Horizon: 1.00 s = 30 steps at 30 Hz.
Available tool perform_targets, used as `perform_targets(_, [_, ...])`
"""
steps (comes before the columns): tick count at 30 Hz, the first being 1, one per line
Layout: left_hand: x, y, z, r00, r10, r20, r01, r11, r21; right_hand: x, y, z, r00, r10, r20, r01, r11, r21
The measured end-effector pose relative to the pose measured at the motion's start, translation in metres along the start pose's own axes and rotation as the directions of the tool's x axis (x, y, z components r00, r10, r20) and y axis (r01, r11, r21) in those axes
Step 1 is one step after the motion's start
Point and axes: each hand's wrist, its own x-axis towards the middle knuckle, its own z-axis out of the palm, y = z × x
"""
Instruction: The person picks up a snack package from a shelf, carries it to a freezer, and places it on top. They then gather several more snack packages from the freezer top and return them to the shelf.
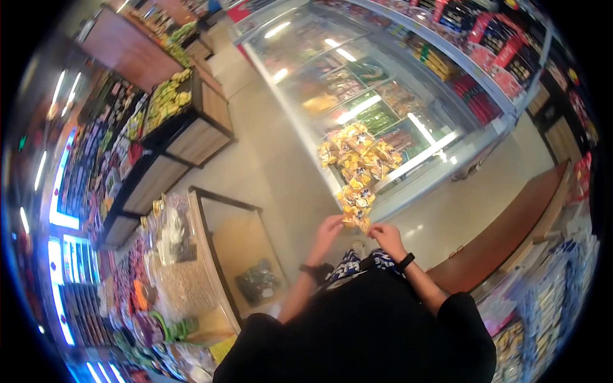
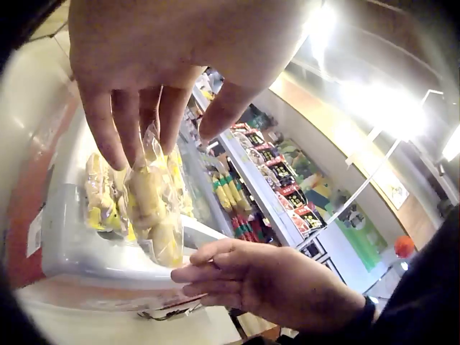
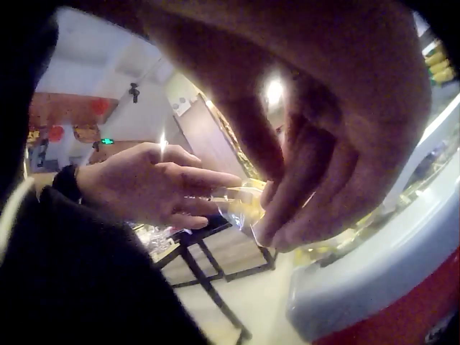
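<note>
The floor (image 1: 268,153) is pale beige tile, glossy enough to throw back the ceiling lights. A long chest freezer (image 1: 294,70) with glass lids and a white rim runs from the top centre of the head view down towards the middle. Shelves (image 1: 485,57) of red and black packs line the upper right behind it. At the upper left stand wooden bins (image 1: 191,127) of yellow-green fruit. A wooden stand (image 1: 236,249) with a dark frame sits at lower left, and lit coolers (image 1: 64,191) glow along the left edge. A curved wooden counter (image 1: 511,236) fills the lower right.

Print on the packs and shelf tags is too small and blurred to read in any view.

A pile of packets (image 1: 359,156), yellow inside clear wrap, lies on the near corner of the freezer at the centre of the frame and trails down over its rim. The packet (image 1: 357,220) at the lowest end hangs just off the rim between the two hands. The left hand (image 1: 329,230) pinches its top between thumb and fingertips (plainest in the left wrist view, upper left). The right hand (image 1: 386,237) holds its lower edge with thumb laid over nearly straight fingers. A black band (image 1: 314,270) circles the left wrist and a black watch (image 1: 405,261) the right.
</note>
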Motion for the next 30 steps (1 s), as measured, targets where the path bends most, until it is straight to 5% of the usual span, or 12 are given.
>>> perform_targets(7, [0.083,0.016,-0.013,0.969,0.182,0.167,-0.202,0.973,0.110,0.037,-0.023,0.004,0.927,-0.036,-0.374,0.028,0.999,-0.026])
perform_targets(10, [0.112,0.025,-0.018,0.952,0.146,0.268,-0.212,0.949,0.234,0.058,-0.024,0.013,0.863,0.001,-0.505,-0.025,0.999,-0.041])
perform_targets(14, [0.165,-0.009,-0.022,0.931,-0.093,0.353,0.030,0.983,0.181,0.079,-0.022,0.035,0.791,0.099,-0.604,-0.099,0.995,0.034])
perform_targets(17, [0.190,-0.005,-0.030,0.870,-0.169,0.462,-0.063,0.893,0.446,0.091,-0.023,0.052,0.702,0.135,-0.700,-0.178,0.984,0.012])
perform_targets(19, [0.207,-0.007,-0.049,0.790,-0.082,0.608,-0.296,0.817,0.495,0.102,-0.020,0.073,0.658,0.191,-0.728,-0.253,0.967,0.025])
perform_targets(20, [0.221,-0.007,-0.056,0.732,-0.037,0.680,-0.418,0.764,0.492,0.108,-0.024,0.080,0.634,0.215,-0.743,-0.265,0.963,0.054])
perform_targets(23, [0.256,-0.037,-0.063,0.698,0.022,0.716,-0.490,0.744,0.455,0.118,-0.031,0.092,0.577,0.293,-0.762,-0.292,0.946,0.143])
perform_targets(27, [0.275,-0.029,-0.072,0.544,0.051,0.838,-0.613,0.706,0.355,0.112,-0.055,0.111,0.426,0.300,-0.853,-0.298,0.937,0.181])
perform_targets(30, [0.283,0.002,-0.076,0.520,-0.022,0.854,-0.726,0.515,0.456,0.103,-0.076,0.125,0.290,0.350,-0.891,-0.338,0.908,0.247])
